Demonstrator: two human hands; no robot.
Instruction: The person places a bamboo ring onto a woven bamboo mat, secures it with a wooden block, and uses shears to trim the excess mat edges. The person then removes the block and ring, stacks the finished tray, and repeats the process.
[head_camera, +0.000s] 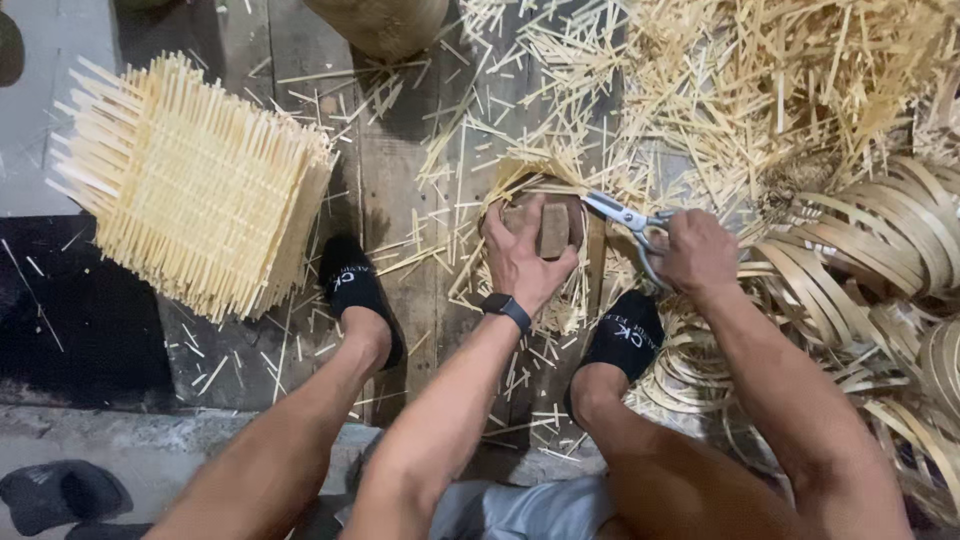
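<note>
Left hand (522, 255) fingers gripping wooden block (553, 229); right hand (697, 252) fingers clasping scissors (625, 216).

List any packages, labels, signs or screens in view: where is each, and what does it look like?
Black smartwatch with dark rectangular screen: on the left wrist, screen unlit.
White printed lettering on black sock: left foot, on the wooden floor.
White printed lettering on black sock: right foot, below the scissors.
No packages or signs.

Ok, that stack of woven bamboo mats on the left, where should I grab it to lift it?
Probably from its two long sides, a hand under each, low on the stack of pale woven bamboo mats. Loose strip ends bristle from every edge, so pinching the edges would likely bend them. The stack sits tilted on the dark wooden floor, its right side facing the black-socked foot, which looks easiest to get under.
</note>
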